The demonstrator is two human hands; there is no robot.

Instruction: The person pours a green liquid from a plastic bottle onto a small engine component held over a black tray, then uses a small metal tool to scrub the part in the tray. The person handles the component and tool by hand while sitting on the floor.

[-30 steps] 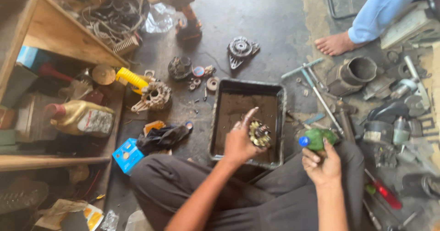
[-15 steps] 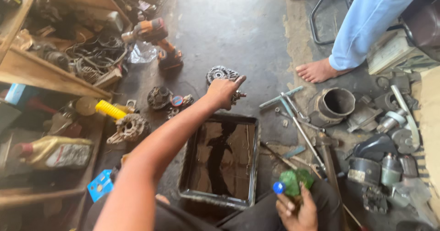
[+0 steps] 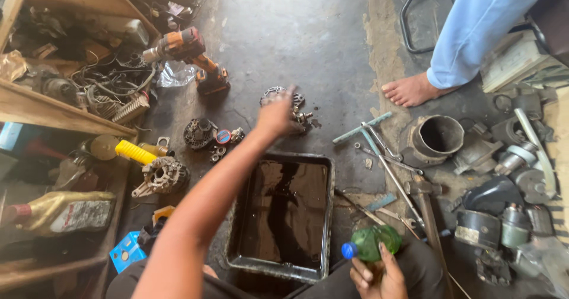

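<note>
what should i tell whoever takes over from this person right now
Left hand: stretched out over the floor, at a round metal part beyond the tray; whether it grips the part cannot be told.
Right hand: shut on a green bottle with a blue cap, near the lap.
The metal tray of dark liquid sits on the floor in front of the person, with nothing showing in the liquid.
Other parts and long tools lie around it, along with an orange drill.

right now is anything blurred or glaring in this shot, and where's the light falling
Head view: the reaching left hand is motion-blurred; the right hand and green bottle look sharper. Daylight brightens the concrete floor; the wooden shelves are dim. The dark liquid in the metal tray reflects faintly.
</note>
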